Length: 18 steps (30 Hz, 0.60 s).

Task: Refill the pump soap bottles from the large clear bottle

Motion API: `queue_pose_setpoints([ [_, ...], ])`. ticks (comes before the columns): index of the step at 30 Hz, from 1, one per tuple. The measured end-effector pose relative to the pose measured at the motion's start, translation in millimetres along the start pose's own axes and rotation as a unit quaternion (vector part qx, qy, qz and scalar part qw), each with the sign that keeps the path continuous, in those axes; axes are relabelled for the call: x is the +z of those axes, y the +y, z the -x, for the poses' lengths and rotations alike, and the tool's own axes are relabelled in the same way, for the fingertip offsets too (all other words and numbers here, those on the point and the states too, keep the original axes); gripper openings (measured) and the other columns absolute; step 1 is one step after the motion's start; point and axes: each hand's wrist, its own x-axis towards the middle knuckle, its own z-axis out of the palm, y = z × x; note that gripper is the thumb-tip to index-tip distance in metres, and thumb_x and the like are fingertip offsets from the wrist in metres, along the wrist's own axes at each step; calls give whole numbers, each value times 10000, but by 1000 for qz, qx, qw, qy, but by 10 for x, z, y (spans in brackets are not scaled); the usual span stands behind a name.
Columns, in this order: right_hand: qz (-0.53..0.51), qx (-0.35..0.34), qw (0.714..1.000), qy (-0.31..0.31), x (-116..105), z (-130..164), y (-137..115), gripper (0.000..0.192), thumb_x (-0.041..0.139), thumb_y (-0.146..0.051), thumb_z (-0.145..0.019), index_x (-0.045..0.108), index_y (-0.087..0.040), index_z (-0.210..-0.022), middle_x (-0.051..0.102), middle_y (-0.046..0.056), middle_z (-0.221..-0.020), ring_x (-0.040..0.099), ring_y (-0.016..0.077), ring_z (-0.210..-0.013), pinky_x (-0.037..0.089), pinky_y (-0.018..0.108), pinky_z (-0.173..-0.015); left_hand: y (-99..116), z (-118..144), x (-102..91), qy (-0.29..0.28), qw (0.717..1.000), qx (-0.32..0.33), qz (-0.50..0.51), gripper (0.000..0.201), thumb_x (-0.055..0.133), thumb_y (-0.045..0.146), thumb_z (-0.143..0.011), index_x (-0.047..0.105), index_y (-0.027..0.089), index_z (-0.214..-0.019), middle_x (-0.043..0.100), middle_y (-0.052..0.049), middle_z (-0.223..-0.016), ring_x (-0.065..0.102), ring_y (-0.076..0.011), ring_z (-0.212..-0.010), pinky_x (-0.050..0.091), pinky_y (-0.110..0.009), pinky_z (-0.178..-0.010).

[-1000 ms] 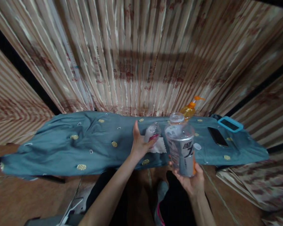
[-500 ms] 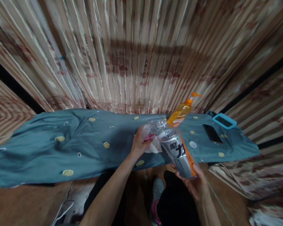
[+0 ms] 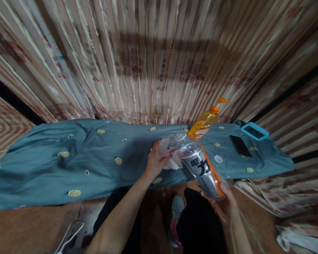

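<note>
My right hand grips the base of a large clear plastic bottle with a grey and orange label, uncapped and tilted with its mouth toward the left. My left hand holds a small clear bottle with a pink band, standing on the blue patterned cloth over the table. The big bottle's mouth sits right at the small bottle's top. A white tissue lies under and beside the small bottle. A white cap rests on the cloth to the right.
An orange pump bottle stands behind the two bottles. A black phone and a blue-framed device lie at the cloth's right end. Striped curtains hang behind. My legs and a shoe are below, and a white cable lies on the floor.
My right hand tipped the large bottle from upright to a lean, bringing its mouth to the small bottle. My left hand closed around the small bottle. The view shifted slightly.
</note>
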Motion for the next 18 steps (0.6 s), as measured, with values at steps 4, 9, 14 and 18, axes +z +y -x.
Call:
queue_pose_setpoints([
  [4,16,-14,1000,-3,-104,-10,-3,607,970,-476,-450,814,-303,-1011,819,70,-919,777,265,-739,656,328,-623,10,-13,9,-4,1000,-4,-10,572,792,275,-751,542,212,-1262,702,-81,-1238,670,-276,-1153,521,-431,-1031],
  [9,35,-40,998,-24,-219,-1,-13,534,920,-462,-585,794,-312,-1082,814,38,-999,778,265,-821,663,339,-693,-14,-16,20,-10,1000,-9,-20,607,788,308,-764,520,192,-1296,681,-101,-1269,658,-290,-1177,511,-451,-1055],
  [14,47,-63,997,-19,-233,93,-6,413,843,-463,-733,786,-284,-1101,809,42,-1013,771,262,-873,647,331,-728,-21,-41,66,-11,1000,-4,-14,615,787,346,-766,515,209,-1300,663,-108,-1299,639,-309,-1207,497,-453,-1070],
  [18,49,-81,996,3,-241,239,16,368,815,-461,-779,776,-284,-1099,801,28,-1083,763,243,-917,652,337,-756,11,-72,122,-12,1000,-1,1,570,783,318,-761,526,231,-1262,677,-82,-1265,648,-293,-1176,511,-408,-1032],
])
